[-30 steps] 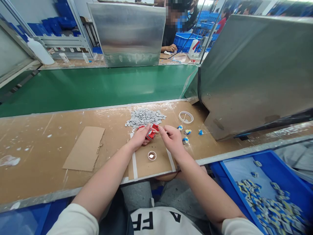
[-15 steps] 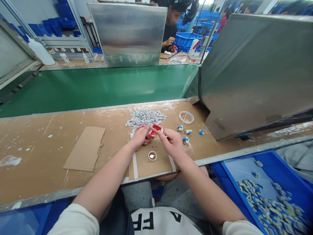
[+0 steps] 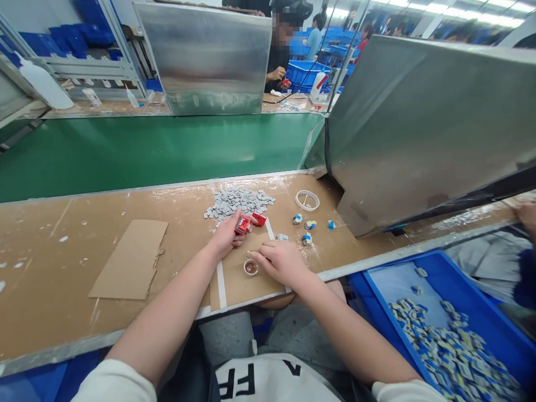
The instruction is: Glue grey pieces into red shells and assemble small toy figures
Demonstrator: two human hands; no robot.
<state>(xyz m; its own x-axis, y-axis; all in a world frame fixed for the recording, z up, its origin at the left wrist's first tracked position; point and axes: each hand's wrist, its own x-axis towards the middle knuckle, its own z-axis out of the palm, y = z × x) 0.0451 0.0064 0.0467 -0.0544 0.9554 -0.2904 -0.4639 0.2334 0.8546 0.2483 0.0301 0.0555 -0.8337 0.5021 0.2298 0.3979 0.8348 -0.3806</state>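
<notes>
My left hand (image 3: 228, 235) is closed around a red piece (image 3: 243, 225) with grey on its edge, just in front of the heap of small grey pieces (image 3: 240, 202). Another red piece (image 3: 259, 219) shows just right of its fingers; whether the two are joined I cannot tell. My right hand (image 3: 278, 259) is closed in a pinch over the small round cup (image 3: 250, 267), its fingertips at the cup's rim. What the pinch holds is too small to make out. A light grey piece (image 3: 282, 237) lies beyond the right knuckles.
A tape ring (image 3: 307, 200) and several small blue, yellow and white pieces (image 3: 310, 225) lie to the right. Cardboard (image 3: 128, 259) lies left. A blue bin (image 3: 435, 268) of pieces stands lower right. Metal panels rise behind; a person works across the green belt (image 3: 167, 142).
My right hand has moved from the red pieces down toward me to the cup. The left hand still holds the red piece. The whole view has shifted slightly.
</notes>
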